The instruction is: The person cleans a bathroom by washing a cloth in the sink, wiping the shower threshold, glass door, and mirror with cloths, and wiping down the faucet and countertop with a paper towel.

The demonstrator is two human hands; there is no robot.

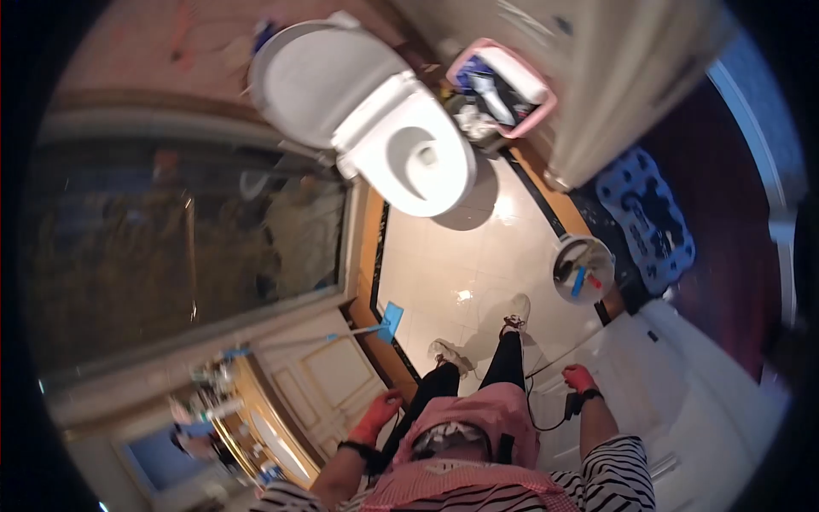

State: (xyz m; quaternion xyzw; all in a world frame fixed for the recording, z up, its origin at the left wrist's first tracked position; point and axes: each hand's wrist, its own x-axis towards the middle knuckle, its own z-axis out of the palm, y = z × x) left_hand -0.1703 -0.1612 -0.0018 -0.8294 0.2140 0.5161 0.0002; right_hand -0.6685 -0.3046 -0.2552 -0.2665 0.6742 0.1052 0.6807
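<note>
My left hand (375, 415), in a reddish glove, hangs beside my dark-clad leg, near the cabinet; its fingers are too small to read. My right hand (580, 378), also gloved in red, is held out over the white surface on the other side, its fingers curled in; nothing shows in it. A dark cable (541, 427) runs near its wrist. Farther ahead on the tiled floor stands a white toilet (450, 175) with its lid (316, 81) raised. A round bucket (583, 270) holds blue and red items.
A pink-rimmed basket (553, 107) with assorted items stands beside the toilet. The blue head of a long-handled tool (391, 322) is by the cabinet (328, 375). A blue patterned mat (648, 224) lies at the right, near a pale curtain (623, 77). A washbasin counter (277, 427) is lower left.
</note>
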